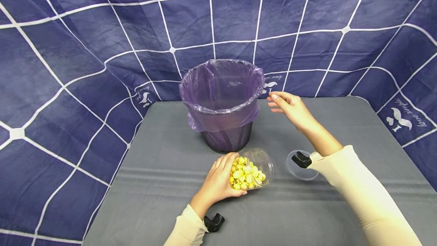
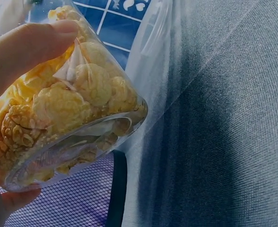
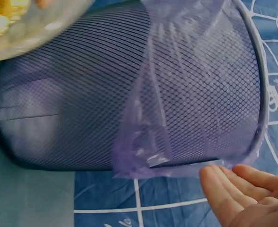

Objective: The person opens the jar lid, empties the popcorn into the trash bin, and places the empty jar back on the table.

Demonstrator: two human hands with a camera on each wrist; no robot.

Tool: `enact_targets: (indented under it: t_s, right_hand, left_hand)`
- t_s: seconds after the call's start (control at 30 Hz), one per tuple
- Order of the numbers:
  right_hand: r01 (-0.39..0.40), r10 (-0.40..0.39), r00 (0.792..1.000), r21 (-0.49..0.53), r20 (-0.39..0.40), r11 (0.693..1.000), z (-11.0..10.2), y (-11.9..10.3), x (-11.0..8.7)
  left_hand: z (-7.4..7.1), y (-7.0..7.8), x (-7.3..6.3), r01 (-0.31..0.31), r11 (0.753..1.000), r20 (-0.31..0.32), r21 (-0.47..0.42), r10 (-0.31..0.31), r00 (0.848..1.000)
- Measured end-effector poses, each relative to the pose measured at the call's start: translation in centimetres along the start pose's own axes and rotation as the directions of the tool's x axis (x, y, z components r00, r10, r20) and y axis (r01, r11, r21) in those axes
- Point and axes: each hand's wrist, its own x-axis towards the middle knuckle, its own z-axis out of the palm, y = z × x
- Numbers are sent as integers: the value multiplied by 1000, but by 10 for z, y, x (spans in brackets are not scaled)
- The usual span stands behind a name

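My left hand (image 1: 218,179) grips a clear plastic jar (image 1: 264,162) of yellow popcorn (image 1: 244,174) around its base end. The jar is tipped on its side, its mouth toward the right, and the popcorn lies inside. In the left wrist view the thumb presses along the wall of the jar (image 2: 96,75). My right hand (image 1: 290,107) is raised with nothing in it, its fingers loosely extended. Its fingertips are beside the right side of a mesh bin (image 1: 227,137); whether they touch the purple liner (image 3: 195,94) I cannot tell.
The bin stands at the back middle of the grey table (image 1: 153,200), its purple bag folded over the rim. A clear round lid (image 1: 302,174) lies right of the jar, below the right wrist. Blue cloth with white lines (image 1: 232,14) hangs behind and at the sides.
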Motion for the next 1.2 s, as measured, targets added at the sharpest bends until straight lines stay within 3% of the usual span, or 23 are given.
enact_targets:
  t_s: [0.17, 0.4, 0.53, 0.7, 0.87, 1.0, 1.1, 1.2]
  right_hand:
    - [-40, 46, 999, 185, -27, 982, 9, -12, 26]
    - [-180, 202, 979, 357, -26, 917, 18, -16, 48]
    - [-183, 212, 977, 389, -33, 903, 20, -16, 49]
    - [-164, 194, 980, 403, -34, 900, 20, -16, 50]
    - [-155, 187, 982, 413, -37, 897, 19, -15, 50]
    - [-154, 184, 982, 410, -37, 899, 18, -15, 50]
    - [-158, 188, 982, 402, -36, 902, 18, -15, 50]
    - [-164, 192, 981, 398, -32, 903, 18, -16, 51]
  left_hand:
    - [1, 0, -2, 9, 1000, 3, 1, -9, 1000]
    - [-1, 1, -5, 30, 1000, -6, -2, -30, 1000]
    - [-11, 2, -8, 44, 998, -52, -36, -46, 998]
    - [-34, 3, -10, 41, 997, -144, -64, -50, 988]
    - [-61, 6, -8, -5, 996, -275, -89, -20, 961]
    - [-84, 10, 0, -75, 993, -374, -92, 35, 927]
    - [-103, 12, 10, -121, 988, -421, -100, 68, 904]
    - [-121, 12, 23, -152, 982, -443, -116, 86, 893]
